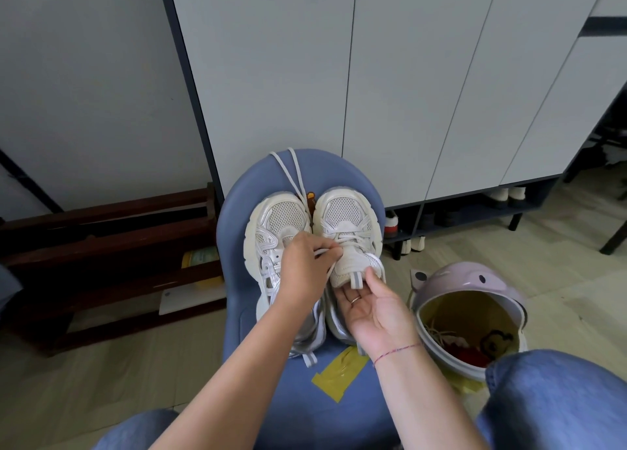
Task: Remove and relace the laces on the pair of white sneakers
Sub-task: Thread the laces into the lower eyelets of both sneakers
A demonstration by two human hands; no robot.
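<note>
White mesh sneakers (346,212) sit side by side on a blue plastic chair (339,168), straight ahead of the person. Their toes point away and their heels are near the hands. The left hand (305,273) is nearer the laces and pinches a white lace (326,253) between the two shoes. The right hand (369,303) lies loose, palm up, touching the tongue of the shoe on the right.

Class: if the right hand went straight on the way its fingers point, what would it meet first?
Probably the tongue of the right-side sneaker, which lies just ahead of the right hand; whether they already touch is unclear.
</note>
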